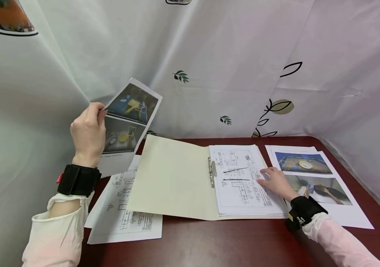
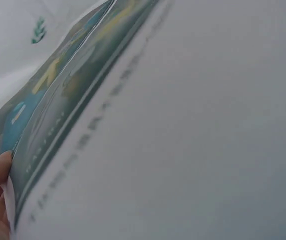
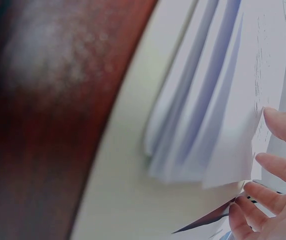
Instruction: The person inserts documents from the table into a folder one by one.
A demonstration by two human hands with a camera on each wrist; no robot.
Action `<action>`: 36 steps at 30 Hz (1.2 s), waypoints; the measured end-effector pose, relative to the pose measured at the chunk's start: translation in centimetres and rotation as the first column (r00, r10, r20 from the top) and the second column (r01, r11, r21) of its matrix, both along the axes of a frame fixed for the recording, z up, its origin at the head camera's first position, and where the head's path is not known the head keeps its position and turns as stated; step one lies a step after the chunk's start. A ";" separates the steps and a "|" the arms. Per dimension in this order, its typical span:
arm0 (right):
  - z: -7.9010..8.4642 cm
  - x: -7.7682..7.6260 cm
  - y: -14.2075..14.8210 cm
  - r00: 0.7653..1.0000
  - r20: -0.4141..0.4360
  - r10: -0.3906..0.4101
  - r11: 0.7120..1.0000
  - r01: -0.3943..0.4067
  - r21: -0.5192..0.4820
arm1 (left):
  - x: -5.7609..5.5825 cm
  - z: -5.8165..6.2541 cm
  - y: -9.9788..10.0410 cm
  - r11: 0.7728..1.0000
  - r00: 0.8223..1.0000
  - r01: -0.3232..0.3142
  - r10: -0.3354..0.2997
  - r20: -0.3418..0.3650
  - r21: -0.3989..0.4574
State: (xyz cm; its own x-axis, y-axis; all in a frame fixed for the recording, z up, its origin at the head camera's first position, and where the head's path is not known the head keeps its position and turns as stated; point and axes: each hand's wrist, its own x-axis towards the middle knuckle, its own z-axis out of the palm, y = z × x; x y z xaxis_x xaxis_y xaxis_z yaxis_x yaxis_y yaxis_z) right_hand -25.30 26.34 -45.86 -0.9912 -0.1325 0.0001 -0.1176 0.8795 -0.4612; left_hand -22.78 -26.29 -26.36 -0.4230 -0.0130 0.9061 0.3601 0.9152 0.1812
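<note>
A shiny dark red table (image 1: 190, 241) fills the bottom of the frame. Closest, at the lower left and lower right, are two pale pink and white sleeves (image 1: 56, 237), with a black band (image 1: 79, 180) on each wrist.

At the lower left, loose drawing pages (image 1: 126, 228) lie on the table, partly under the cover of a cream folder (image 1: 170, 178). The folder is spread wide in the middle of the frame. On its right side sits a pile of line drawings (image 1: 236, 202), by a metal clip (image 1: 212, 172). The right hand (image 1: 276, 183) has its fingers loose and spread, and the tips touch the pile's right edge. The right wrist view shows the pages fanned a little apart there. Under and past that hand, at the right of the frame, photo pages (image 1: 331, 189) lie on the table.

At the left of the frame, the left hand (image 1: 89, 129) is up, pinching a picture sheet (image 1: 128, 128) by its edge. Two photos show on that tilted sheet.

Farthest back hangs a white cloth (image 1: 210, 55) with leaf pictures.
</note>
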 end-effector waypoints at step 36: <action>5.5 -1.5 -9.8 0.955 -0.198 0.222 0.838 -0.290 -0.462 | -1.8 -3.7 14.0 0.783 0.909 0.407 -0.396 -0.128 0.469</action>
